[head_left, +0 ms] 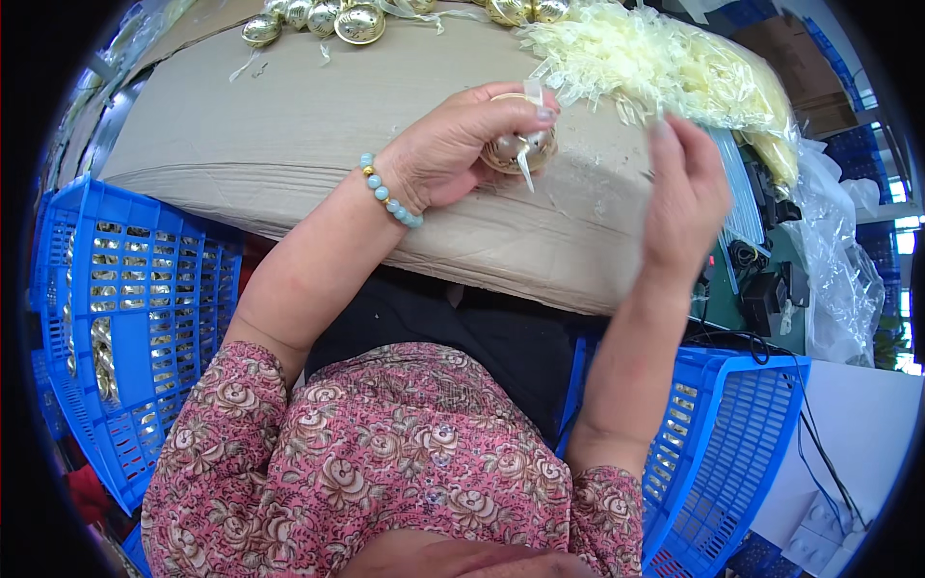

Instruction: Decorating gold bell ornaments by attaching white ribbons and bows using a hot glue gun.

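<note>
The left hand (482,130) grips a gold ball (504,152) over the middle of the cardboard (289,120), its thumb bent across the upper part of the ball and the fingers mostly hidden behind it; a pale strip (525,166) hangs down the front of the ball, and another pale end sticks up beside the thumb tip; a bracelet (383,193) of light blue and gold beads circles the left wrist.

The right hand (689,197) is raised to the right of the ball, well apart from it, near the right edge of the cardboard; its fingers are partly curled and blurred, so I cannot tell whether they pinch anything.

At the far side, more gold balls (359,24) lie in a row toward the left, some with strips trailing from them; to the far right, a loose heap of pale yellow strips (617,48) spreads beside a yellowish plastic bag (737,82).

On the near left stands a blue basket (135,337) with shiny gold things showing through its slots; on the near right is a second blue basket (761,364), also with gold behind its slots; beyond it, black adapters (764,301) and cables lie beside crumpled clear plastic (838,255); the person wears a pink flowered top (385,462).
</note>
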`<state>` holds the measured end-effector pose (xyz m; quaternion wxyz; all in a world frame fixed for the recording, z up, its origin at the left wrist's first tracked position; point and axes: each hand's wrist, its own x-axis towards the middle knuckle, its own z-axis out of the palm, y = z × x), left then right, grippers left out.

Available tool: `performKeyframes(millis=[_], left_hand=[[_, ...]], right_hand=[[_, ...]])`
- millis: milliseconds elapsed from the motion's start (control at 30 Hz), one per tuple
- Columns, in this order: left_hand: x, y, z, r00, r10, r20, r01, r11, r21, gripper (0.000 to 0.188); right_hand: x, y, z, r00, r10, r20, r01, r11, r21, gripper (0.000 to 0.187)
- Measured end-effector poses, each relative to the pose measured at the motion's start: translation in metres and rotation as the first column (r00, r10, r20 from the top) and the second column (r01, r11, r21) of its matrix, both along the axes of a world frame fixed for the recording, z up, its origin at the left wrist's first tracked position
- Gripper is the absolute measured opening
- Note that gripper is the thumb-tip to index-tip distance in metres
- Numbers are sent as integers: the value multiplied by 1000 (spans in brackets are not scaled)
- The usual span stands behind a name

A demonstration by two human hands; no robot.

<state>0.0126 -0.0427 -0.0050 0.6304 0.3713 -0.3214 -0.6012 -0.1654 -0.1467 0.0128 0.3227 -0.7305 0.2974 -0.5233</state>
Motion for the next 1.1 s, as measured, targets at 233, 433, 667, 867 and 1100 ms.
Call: performKeyframes(millis=[233, 433, 667, 867, 1100], left_hand=[[13, -3, -4, 988, 106, -111, -112, 992, -54, 24], [16, -2, -7, 969, 124, -214, -136, 990, -41, 25], [13, -3, -8, 948, 83, -307, -94, 995, -20, 25], [7, -3, -8, 932, 127, -338, -125, 992, 29, 25], [9, -2, -12, 921, 183, -343, -178, 983, 45, 29]], right_hand=[[-109, -22, -27, 393, -612, -687, 553, 754, -355, 35], [-112, -15, -30, 744, -422, -517, 510, 859, 33, 31], [-72, 30, -5, 944, 196, 267, -308, 815, 491, 35], [-34, 46, -3, 933, 252, 259, -353, 788, 505, 33], [-17, 49, -8, 882, 368, 293, -470, 730, 496, 34]])
